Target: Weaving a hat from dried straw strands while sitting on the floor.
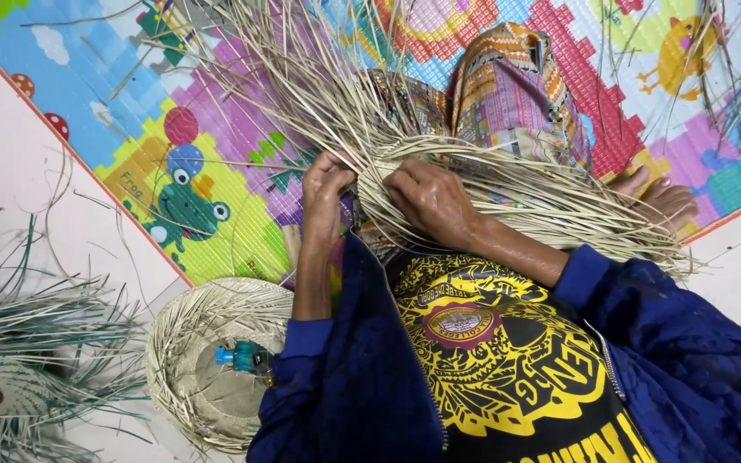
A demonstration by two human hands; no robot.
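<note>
- Both hands work at the centre of the head view: the left hand (326, 184) is curled shut, pinching a few pale strips, and the right hand (429, 199) is closed flat over the woven bundle, pressing it down.
- Between them lies the half-woven piece of dried leaf strips (490, 193), resting on the lap over a patterned cloth (508, 94), with loose ends fanning towards 11 and 3 o'clock.
- To do this well, I judge the right hand should keep firm pressure on the finished weave while the left draws each strip snug, one at a time, so the rows stay tight and even.
- At 7 o'clock a finished woven hat (216, 360) lies brim-up on the floor, holding a small teal bottle (242, 356).
- At 9 o'clock sits another bundle of greenish strips (36, 343).
- Underneath spreads a colourful play mat (113, 103), and a bare foot (662, 201) shows at 3 o'clock.
</note>
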